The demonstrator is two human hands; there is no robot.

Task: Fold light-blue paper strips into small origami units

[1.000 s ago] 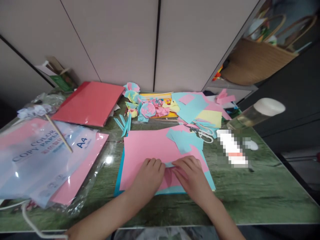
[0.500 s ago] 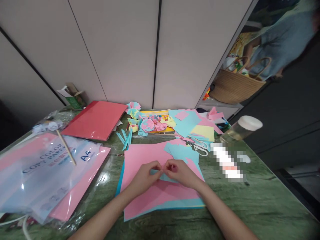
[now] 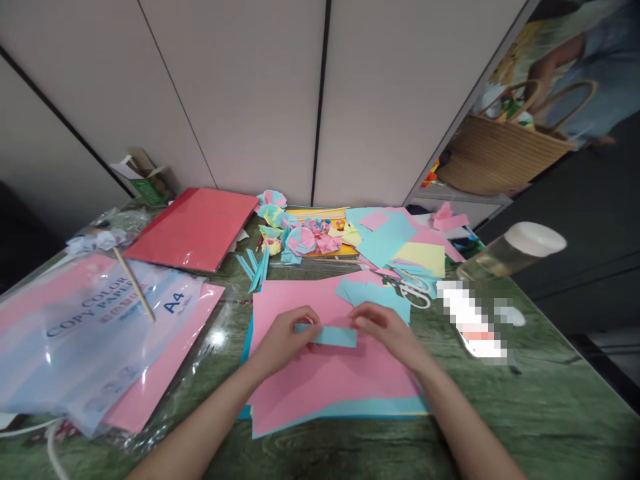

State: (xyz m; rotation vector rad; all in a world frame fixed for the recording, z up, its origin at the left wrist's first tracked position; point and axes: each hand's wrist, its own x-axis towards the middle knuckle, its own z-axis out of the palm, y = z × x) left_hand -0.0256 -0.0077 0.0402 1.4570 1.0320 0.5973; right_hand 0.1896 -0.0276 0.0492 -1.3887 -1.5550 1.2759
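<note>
A narrow light-blue paper strip (image 3: 327,335) is stretched between my two hands above a large pink sheet (image 3: 325,380). My left hand (image 3: 283,340) pinches the strip's left end with curled fingers. My right hand (image 3: 385,330) grips its right end. The pink sheet lies on blue sheets (image 3: 380,407) on the green marbled table (image 3: 525,413). A cut light-blue piece (image 3: 373,293) rests on the pink sheet's far right corner.
A plastic pack of coloured A4 paper (image 3: 95,333) with a wooden stick (image 3: 134,283) fills the left. A red folder (image 3: 195,230) lies behind it. Paper flowers and scraps (image 3: 300,237), white scissors (image 3: 415,290), and a jar (image 3: 510,253) stand beyond. A woven basket (image 3: 500,157) sits at right.
My hands were pressed together flat on the pink sheet, then pinched close; now they are apart with the blue strip stretched out between them. The view tilted up slightly.
</note>
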